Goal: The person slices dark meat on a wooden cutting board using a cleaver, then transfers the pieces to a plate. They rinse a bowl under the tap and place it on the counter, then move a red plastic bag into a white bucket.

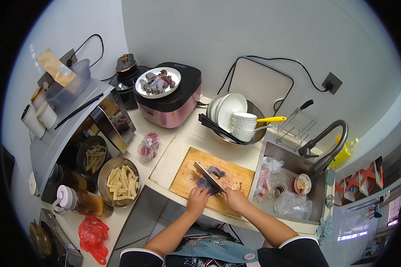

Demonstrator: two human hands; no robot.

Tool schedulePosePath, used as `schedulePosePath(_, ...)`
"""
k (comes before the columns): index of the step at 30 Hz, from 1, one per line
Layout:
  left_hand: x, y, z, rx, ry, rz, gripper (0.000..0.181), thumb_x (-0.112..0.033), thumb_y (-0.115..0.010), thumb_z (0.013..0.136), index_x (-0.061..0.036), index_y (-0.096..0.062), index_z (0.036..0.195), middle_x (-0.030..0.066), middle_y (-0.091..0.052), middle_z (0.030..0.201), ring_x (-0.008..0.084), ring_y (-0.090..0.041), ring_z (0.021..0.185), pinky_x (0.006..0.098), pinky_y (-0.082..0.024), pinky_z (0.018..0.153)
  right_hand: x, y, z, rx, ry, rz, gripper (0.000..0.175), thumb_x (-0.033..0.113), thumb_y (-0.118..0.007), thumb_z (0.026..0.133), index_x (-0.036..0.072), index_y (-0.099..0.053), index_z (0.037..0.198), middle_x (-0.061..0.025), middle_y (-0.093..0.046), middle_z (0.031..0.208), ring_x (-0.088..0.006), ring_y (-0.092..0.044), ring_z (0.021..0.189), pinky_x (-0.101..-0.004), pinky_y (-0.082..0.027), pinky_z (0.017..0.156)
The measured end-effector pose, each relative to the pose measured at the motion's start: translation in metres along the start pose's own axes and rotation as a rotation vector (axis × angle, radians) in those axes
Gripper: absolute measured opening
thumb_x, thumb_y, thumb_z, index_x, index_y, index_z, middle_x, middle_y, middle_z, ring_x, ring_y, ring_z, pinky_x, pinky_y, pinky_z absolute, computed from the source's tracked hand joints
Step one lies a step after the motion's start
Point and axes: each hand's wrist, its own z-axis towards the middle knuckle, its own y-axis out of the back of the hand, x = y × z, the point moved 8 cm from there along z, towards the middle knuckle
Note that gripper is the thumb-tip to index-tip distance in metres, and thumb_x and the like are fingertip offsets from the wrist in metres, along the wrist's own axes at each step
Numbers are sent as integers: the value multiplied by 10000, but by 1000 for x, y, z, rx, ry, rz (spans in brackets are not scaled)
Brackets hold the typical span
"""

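Observation:
On a wooden cutting board (183, 173) lie dark grey pieces of raw meat. My right hand (235, 199) is closed on the handle of a kitchen knife (208, 175), whose broad blade points up and to the left across the board. My left hand (198, 200) presses its fingertips on a dark piece of meat (205, 184) beside the blade. Another dark piece (216, 172) lies just beyond the knife, with small scraps around it. A white plate (177, 83) of cut dark meat rests on the pink and black rice cooker (173, 113).
A metal bowl (260, 133) of dishes stands behind the board. The sink (314, 208) at right holds plastic bags and a small bowl (302, 184). Left are a steel bowl (138, 187) of yellowish sticks, a bottle (87, 203), a red plastic bag (93, 237) and a microwave (46, 157).

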Motion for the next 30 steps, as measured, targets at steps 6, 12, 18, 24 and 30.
schedulePosePath(6,11,34,-22,-65,88,-56,284,-115,-701,716,-42,-619,977,120,-568,938,310,-532,919,391,-446,816,10,15,-4,-11,-48,-3,321,279,-470,910,-32,-541,879,-282,-602,722,-438,-600,686,-513,-464,643)
schedulePosePath(12,36,72,-48,-93,252,48,227,-104,-676,733,-61,-609,945,126,-505,899,311,-485,881,403,-396,787,66,102,-30,-503,232,291,253,241,-501,910,1,-510,831,-257,-599,708,-437,-588,660,-513,-459,621)
schedulePosePath(18,38,72,-48,-91,249,44,194,-126,-680,740,-55,-619,910,122,-518,900,314,-490,877,408,-407,780,47,9,6,-98,3,34,279,247,-493,901,-20,-571,920,-270,-614,775,-425,-609,743,-494,-479,672)
schedulePosePath(24,11,29,-15,-33,64,-89,221,-114,-703,708,-33,-615,894,129,-571,932,315,-530,901,403,-438,807,16,-18,22,15,-69,-4,348,279,-486,900,-47,-605,879,-288,-617,804,-431,-614,767,-486,-485,709)
schedulePosePath(30,10,-4,6,12,-5,-136,228,-66,-709,659,-27,-633,871,123,-597,915,314,-544,904,401,-448,813,20,-9,21,13,-47,-15,366,291,-486,902,-52,-607,860,-284,-618,790,-430,-614,758,-482,-487,697)
